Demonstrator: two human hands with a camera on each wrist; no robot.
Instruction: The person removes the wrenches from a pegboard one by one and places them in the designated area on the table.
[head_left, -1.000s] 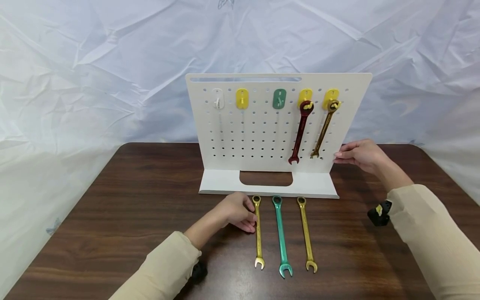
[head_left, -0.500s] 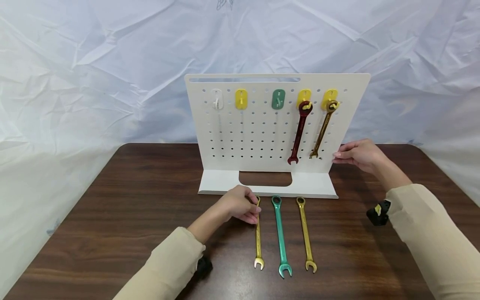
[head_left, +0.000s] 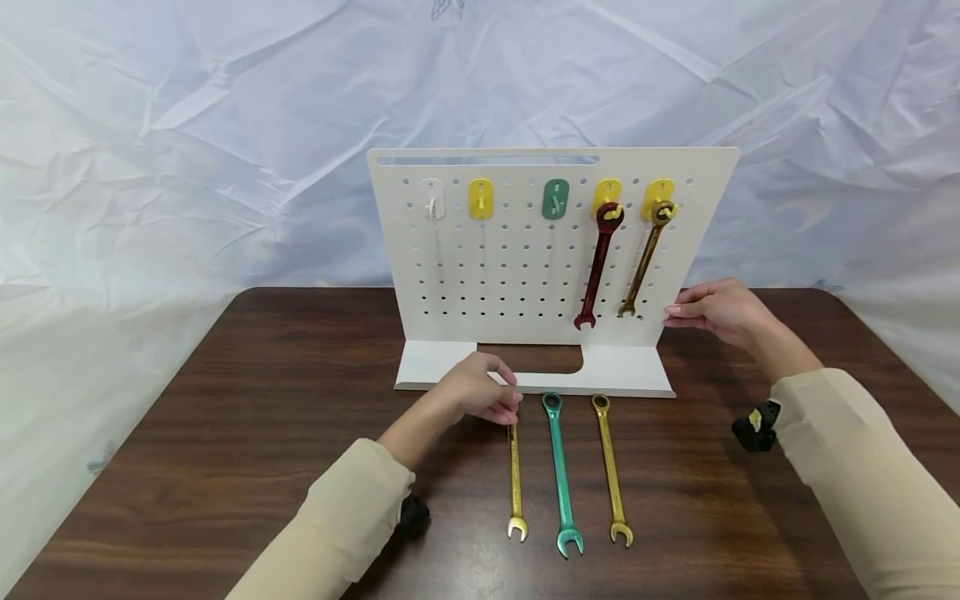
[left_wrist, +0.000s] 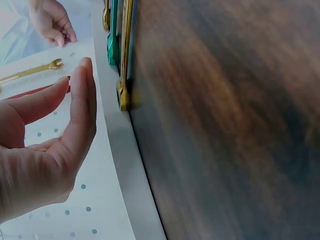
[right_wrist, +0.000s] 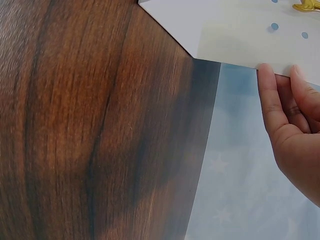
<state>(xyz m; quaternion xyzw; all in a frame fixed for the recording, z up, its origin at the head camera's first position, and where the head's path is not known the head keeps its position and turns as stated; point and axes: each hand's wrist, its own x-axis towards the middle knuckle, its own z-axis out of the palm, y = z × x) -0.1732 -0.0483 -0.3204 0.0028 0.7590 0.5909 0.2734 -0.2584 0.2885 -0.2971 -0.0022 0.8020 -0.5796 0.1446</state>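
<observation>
Hanging by their ring ends on 2 yellow hooks (head_left: 606,188), a dark red wrench (head_left: 597,268) and a brownish gold wrench (head_left: 645,265) slant against a smooth white pegboard (head_left: 495,327) drilled with round holes. On the glossy, dark-grained wooden table (head_left: 300,358) before it lie 3 slim metal wrenches: a left gold wrench (head_left: 515,479), a shiny green wrench (head_left: 561,467) and a right gold wrench (head_left: 611,467), forked ends nearest the person. The left hand (head_left: 478,390) hovers over the left gold wrench's ring end, fingers fairly straight, thumb tip near the forefinger, gripping nothing. The right hand (head_left: 722,312) lightly pinches the pegboard's right edge.
</observation>
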